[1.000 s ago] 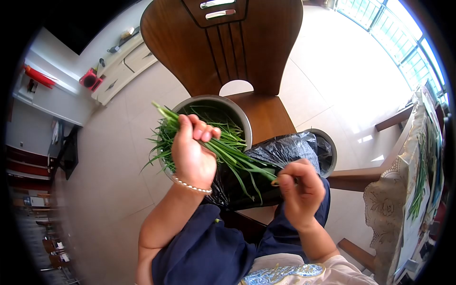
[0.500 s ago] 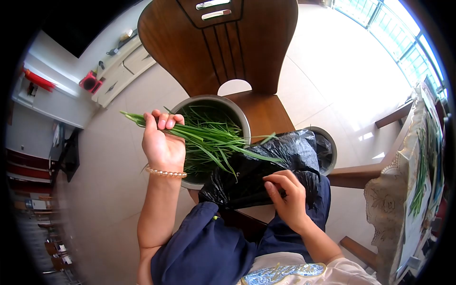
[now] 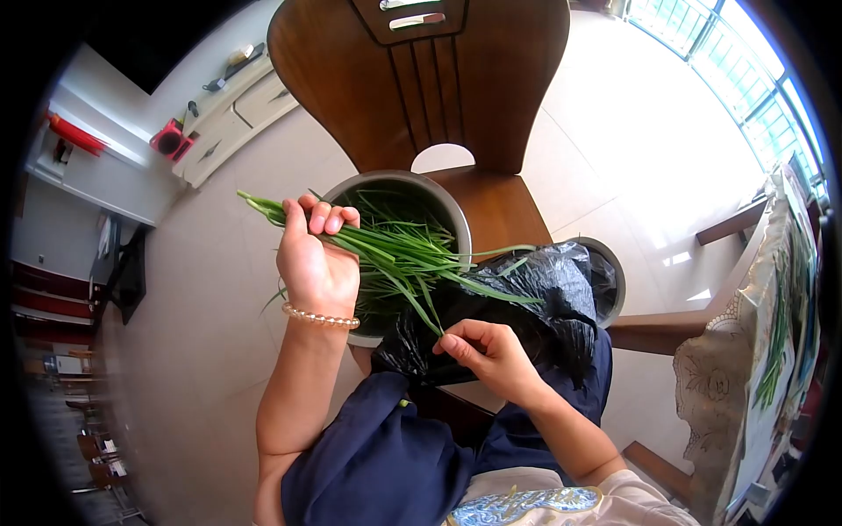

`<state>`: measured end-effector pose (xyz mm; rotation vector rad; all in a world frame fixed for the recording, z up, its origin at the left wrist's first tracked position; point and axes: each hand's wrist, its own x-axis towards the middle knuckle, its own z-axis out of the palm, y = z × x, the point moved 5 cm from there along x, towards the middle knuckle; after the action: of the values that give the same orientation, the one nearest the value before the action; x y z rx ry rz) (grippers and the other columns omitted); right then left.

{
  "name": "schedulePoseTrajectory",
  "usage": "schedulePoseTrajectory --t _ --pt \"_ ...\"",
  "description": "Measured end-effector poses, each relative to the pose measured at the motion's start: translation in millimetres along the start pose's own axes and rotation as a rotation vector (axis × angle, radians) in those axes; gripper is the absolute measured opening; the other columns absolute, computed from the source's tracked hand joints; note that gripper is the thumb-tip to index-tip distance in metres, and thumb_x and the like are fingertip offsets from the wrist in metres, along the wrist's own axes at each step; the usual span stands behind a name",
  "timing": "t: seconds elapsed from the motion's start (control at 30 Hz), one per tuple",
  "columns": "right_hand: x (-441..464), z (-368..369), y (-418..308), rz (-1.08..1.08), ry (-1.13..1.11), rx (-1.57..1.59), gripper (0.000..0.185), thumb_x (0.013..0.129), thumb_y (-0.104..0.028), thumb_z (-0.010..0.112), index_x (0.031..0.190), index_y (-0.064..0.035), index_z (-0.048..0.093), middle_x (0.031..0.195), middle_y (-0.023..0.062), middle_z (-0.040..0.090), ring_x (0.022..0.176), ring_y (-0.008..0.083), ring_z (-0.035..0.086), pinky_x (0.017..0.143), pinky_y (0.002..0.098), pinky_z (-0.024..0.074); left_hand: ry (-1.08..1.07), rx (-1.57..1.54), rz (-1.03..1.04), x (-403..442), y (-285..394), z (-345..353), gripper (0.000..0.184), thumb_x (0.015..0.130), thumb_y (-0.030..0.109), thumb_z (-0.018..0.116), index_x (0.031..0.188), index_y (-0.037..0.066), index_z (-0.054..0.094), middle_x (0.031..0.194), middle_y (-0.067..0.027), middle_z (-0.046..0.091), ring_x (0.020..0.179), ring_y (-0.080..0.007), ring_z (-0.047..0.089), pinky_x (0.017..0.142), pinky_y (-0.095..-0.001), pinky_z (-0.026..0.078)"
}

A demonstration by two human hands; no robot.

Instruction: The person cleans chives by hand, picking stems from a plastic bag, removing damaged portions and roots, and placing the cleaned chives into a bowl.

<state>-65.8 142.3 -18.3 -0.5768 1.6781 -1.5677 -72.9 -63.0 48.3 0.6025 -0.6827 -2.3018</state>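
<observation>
A bunch of long green leafy stalks [image 3: 386, 250] is held in my left hand [image 3: 317, 254], its pale ends sticking out to the left past my fingers. The leaves fan out rightward over a metal basin [image 3: 460, 219], in which more green leaves lie. My right hand [image 3: 487, 355] pinches the tip of one drooping leaf below the bunch. Under the leaf tips, a black plastic bag [image 3: 548, 285] lies across my lap, reaching to a round bin [image 3: 614, 263] at the right.
A wooden chair [image 3: 421, 79] stands in front, with the basin at its seat. At the right is a table with a lace cloth [image 3: 715, 377] and green stalks on top. A pale cabinet [image 3: 232, 127] and red speaker [image 3: 170, 140] are at the upper left.
The bunch first swung left with my left hand, then shifted slightly right. My right hand let go of a leaf end, moved left and now pinches another leaf tip.
</observation>
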Motion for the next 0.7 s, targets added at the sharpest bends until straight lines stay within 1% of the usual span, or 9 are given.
schedulePoseTrajectory --t 0.13,0.23,0.3,0.4,0.5,0.6,0.63,0.67,0.7 --pt "-3 -1 -2 0.002 0.052 0.034 0.019 0.089 -0.017 0.056 0.087 0.0010 0.061 0.070 0.0063 0.060 0.062 0.0090 0.052 0.057 0.0238 0.0419 -0.006 0.005 0.014 3 3 -2 0.028 0.098 0.024 0.032 0.080 0.006 0.043 0.061 0.0003 0.031 0.057 -0.0122 0.033 0.068 -0.0301 0.043" --pt "-10 -8 -10 -0.161 0.202 -0.086 0.010 0.086 -0.009 0.057 0.084 0.0005 0.060 0.066 0.0071 0.056 0.056 0.0123 0.050 0.052 0.0240 0.0402 0.013 0.020 -0.001 2 1 -2 0.028 0.099 0.024 0.032 0.079 0.006 0.042 0.060 0.0012 0.029 0.054 -0.0111 0.029 0.061 -0.0269 0.040" --pt "-24 -14 -27 -0.551 0.469 -0.271 0.001 0.081 -0.001 0.058 0.081 -0.0003 0.058 0.065 0.0075 0.053 0.052 0.0163 0.049 0.049 0.0261 0.0388 0.015 0.019 -0.002 3 1 -1 0.027 0.099 0.022 0.031 0.079 0.006 0.042 0.058 0.0020 0.026 0.052 -0.0100 0.025 0.055 -0.0240 0.034" --pt "-41 -19 -26 -0.639 0.587 -0.283 0.005 0.077 0.002 0.060 0.080 -0.0005 0.057 0.066 0.0082 0.053 0.053 0.0210 0.050 0.048 0.0287 0.0383 -0.028 -0.067 -0.023 11 8 -4 0.027 0.099 0.021 0.032 0.079 0.005 0.042 0.058 0.0022 0.025 0.052 -0.0096 0.025 0.054 -0.0234 0.034" --pt "-37 -22 -9 -0.559 0.449 -0.492 0.010 0.076 0.000 0.062 0.085 -0.0008 0.059 0.065 0.0088 0.053 0.056 0.0239 0.052 0.051 0.0310 0.0417 -0.053 -0.105 -0.067 13 12 -2 0.026 0.098 0.020 0.032 0.079 0.004 0.042 0.057 0.0021 0.025 0.051 -0.0093 0.024 0.052 -0.0224 0.031" --pt "-39 -29 19 -0.540 0.519 -0.738 0.017 0.075 -0.002 0.063 0.091 -0.0017 0.060 0.069 0.0086 0.054 0.061 0.0257 0.054 0.056 0.0331 0.0451 -0.108 -0.165 -0.135 18 15 -1 0.026 0.098 0.019 0.033 0.079 0.004 0.042 0.057 0.0019 0.024 0.050 -0.0091 0.023 0.048 -0.0218 0.028" --pt "-39 -34 24 -0.319 0.463 -0.759 0.022 0.075 -0.005 0.063 0.097 -0.0041 0.060 0.075 0.0084 0.056 0.065 0.0264 0.057 0.059 0.0335 0.0468 -0.291 -0.262 -0.239 18 14 6 0.026 0.098 0.019 0.034 0.079 0.004 0.043 0.056 0.0020 0.024 0.050 -0.0089 0.022 0.046 -0.0219 0.026" --pt "-40 -35 25 -0.318 0.467 -0.756 0.022 0.075 -0.005 0.063 0.097 -0.0041 0.060 0.075 0.0084 0.056 0.065 0.0264 0.057 0.059 0.0335 0.0468 -0.475 -0.359 -0.344 15 12 15 0.026 0.097 0.020 0.035 0.078 0.004 0.043 0.056 0.0021 0.024 0.049 -0.0087 0.021 0.045 -0.0219 0.025" --pt "-41 -39 28 -0.254 0.497 -0.705 0.022 0.076 -0.006 0.063 0.097 -0.0050 0.060 0.077 0.0087 0.056 0.065 0.0265 0.057 0.059 0.0335 0.0469 -0.438 -0.360 -0.344 15 12 14 0.031 0.098 0.025 0.035 0.077 0.005 0.045 0.054 0.0026 0.022 0.046 -0.0082 0.017 0.040 -0.0227 0.020"
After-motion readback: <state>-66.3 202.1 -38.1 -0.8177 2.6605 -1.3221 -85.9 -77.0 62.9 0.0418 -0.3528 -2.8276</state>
